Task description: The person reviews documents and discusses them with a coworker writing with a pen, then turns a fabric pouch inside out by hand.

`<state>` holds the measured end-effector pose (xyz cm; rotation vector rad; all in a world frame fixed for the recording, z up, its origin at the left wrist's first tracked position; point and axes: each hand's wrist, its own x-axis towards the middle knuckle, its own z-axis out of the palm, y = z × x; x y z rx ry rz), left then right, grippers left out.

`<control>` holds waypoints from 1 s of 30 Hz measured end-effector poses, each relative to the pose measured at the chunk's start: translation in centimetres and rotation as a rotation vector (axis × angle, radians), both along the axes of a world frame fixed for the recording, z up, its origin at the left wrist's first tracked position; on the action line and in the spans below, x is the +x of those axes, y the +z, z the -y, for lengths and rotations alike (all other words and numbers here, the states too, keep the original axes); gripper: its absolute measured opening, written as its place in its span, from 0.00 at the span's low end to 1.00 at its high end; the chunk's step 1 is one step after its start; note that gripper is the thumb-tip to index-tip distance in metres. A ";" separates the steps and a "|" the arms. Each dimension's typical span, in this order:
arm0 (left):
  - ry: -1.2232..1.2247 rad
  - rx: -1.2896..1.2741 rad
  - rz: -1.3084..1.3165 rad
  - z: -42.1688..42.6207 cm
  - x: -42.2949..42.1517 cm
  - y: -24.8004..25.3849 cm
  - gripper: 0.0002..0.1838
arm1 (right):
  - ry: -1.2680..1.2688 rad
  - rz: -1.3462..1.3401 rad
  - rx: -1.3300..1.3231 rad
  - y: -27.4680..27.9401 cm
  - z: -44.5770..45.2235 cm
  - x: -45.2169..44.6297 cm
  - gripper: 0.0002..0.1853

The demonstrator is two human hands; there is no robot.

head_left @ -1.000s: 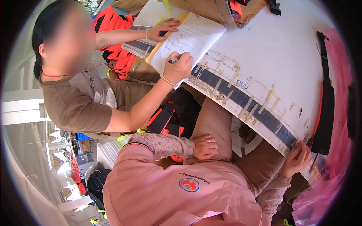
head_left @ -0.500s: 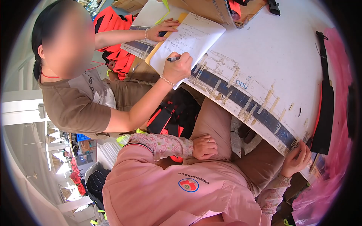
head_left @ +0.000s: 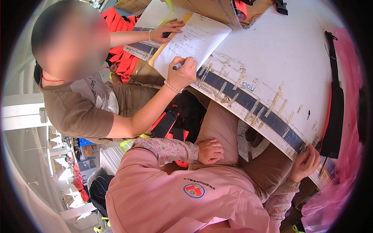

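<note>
My left hand (head_left: 211,151) rests on my thigh, its fingers curled in with a ring on one of them, and nothing shows in it. At the near corner of the white table (head_left: 279,50), my right hand (head_left: 306,164) lies against the edge with loosely bent fingers slightly apart, holding nothing visible. Close beside it is a black strap piece (head_left: 333,120) with red edging. To my left, a co-worker's hand (head_left: 182,73) holds a pen (head_left: 178,66) over a handwritten notebook (head_left: 194,39); the co-worker's other hand (head_left: 165,32) lies on the notebook's far edge.
A cardboard box (head_left: 217,9) stands at the table's far side, with a black buckle (head_left: 281,7) beside it. Pink plastic sheeting (head_left: 349,155) hangs at the right. Red-and-black strap pieces (head_left: 171,122) lie below the table edge near my left knee.
The co-worker's head has leaned toward the notebook, and the writing hand has shifted slightly with the pen tilted differently. Both of my hands have stayed in place.
</note>
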<state>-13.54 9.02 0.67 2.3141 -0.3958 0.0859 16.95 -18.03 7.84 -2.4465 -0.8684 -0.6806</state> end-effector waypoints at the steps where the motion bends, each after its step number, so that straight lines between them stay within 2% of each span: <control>1: 0.000 -0.002 0.001 0.0 0.0 0.0 0.07 | -0.001 -0.001 0.001 0.0 0.0 0.0 0.10; 10: 0.005 0.002 0.000 0.0 0.0 0.1 0.07 | 0.001 -0.005 0.008 0.0 -0.1 0.0 0.11; 13: 0.009 0.016 -0.009 0.0 -0.4 -0.5 0.11 | 0.004 -0.001 0.012 0.0 -0.1 0.0 0.11; 19: 0.004 -0.002 -0.015 0.0 -0.2 -0.3 0.08 | 0.004 0.003 0.017 0.0 -0.1 0.0 0.11; 22: 0.001 0.017 -0.008 0.0 -0.4 -0.6 0.11 | 0.005 0.004 0.011 0.0 -0.1 0.0 0.11; 30: 0.012 0.006 -0.012 0.0 -0.3 -0.5 0.10 | 0.002 0.001 0.006 0.0 0.0 0.0 0.11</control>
